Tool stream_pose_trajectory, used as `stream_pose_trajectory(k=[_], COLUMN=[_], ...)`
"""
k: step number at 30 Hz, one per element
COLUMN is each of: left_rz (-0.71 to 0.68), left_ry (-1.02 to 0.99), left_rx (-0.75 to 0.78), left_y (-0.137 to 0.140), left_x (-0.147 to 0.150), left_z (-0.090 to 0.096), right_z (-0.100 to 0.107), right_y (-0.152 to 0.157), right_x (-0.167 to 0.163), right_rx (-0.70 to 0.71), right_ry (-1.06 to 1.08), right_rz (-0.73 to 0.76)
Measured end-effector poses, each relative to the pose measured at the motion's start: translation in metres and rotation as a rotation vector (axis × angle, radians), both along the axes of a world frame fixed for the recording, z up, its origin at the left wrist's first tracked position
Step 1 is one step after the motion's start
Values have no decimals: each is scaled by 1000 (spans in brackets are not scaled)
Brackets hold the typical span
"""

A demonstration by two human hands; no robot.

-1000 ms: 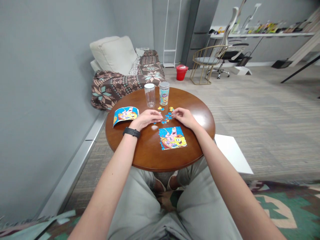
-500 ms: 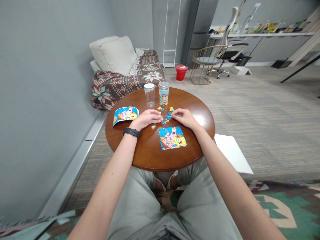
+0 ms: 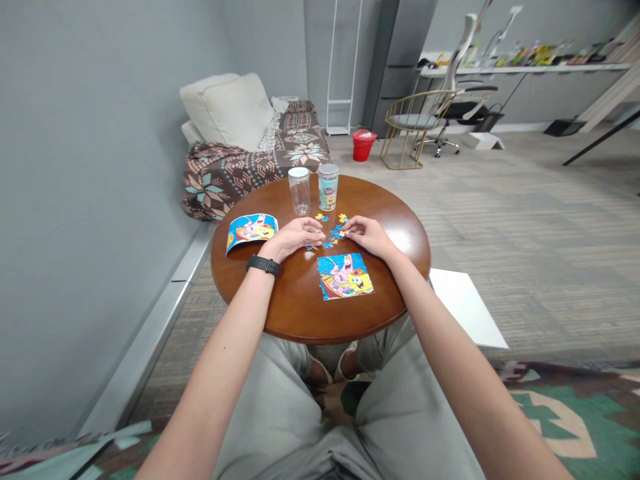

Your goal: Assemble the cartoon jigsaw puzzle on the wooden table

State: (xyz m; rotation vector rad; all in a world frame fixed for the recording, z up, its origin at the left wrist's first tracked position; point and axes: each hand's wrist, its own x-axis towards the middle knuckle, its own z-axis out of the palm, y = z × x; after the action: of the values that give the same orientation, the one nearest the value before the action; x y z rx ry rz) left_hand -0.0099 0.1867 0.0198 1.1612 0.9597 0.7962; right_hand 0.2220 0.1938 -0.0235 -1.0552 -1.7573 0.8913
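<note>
Several loose blue and yellow jigsaw puzzle pieces (image 3: 331, 243) lie on the round wooden table (image 3: 295, 300) between my hands. My right hand (image 3: 369, 237) is at their right side, thumb and forefinger pinched on a puzzle piece (image 3: 343, 234). At the left of the pieces rests my left hand (image 3: 299, 235), its fingers curled together; whether something small sits in them I cannot make out. Nearer to me lies a partly joined cartoon puzzle (image 3: 346, 276), its left edge jagged. A curved picture sheet (image 3: 251, 230) with the same scene stands left of my left hand.
Behind the pieces stand a clear jar with a white lid (image 3: 299, 191) and a cartoon-printed jar with a grey lid (image 3: 329, 188). A covered sofa (image 3: 250, 160) is beyond the table at left. A red bin (image 3: 363, 145) and a gold-framed chair (image 3: 413, 123) stand farther back.
My right hand's fingertips have shifted slightly, and a pale side of the pinched puzzle piece now shows. The left hand's fingers have moved a little. The joined puzzle stays in place.
</note>
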Motion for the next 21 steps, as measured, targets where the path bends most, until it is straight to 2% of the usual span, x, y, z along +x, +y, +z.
stream_pose_trajectory(k=[5,14,21], left_rz=[-2,10,35], left_ry=[3,0,34], left_rx=[-7,-54,-72], left_y=[1,3,0], left_x=[0,1,3], left_z=[-1,-2,1], right_z=[2,6,12], right_y=[0,-6,-9], right_x=[1,-2,-2], right_rx=[28,-59,-19], right_ry=[-46,-8,-129], right_rz=[-31,34,16])
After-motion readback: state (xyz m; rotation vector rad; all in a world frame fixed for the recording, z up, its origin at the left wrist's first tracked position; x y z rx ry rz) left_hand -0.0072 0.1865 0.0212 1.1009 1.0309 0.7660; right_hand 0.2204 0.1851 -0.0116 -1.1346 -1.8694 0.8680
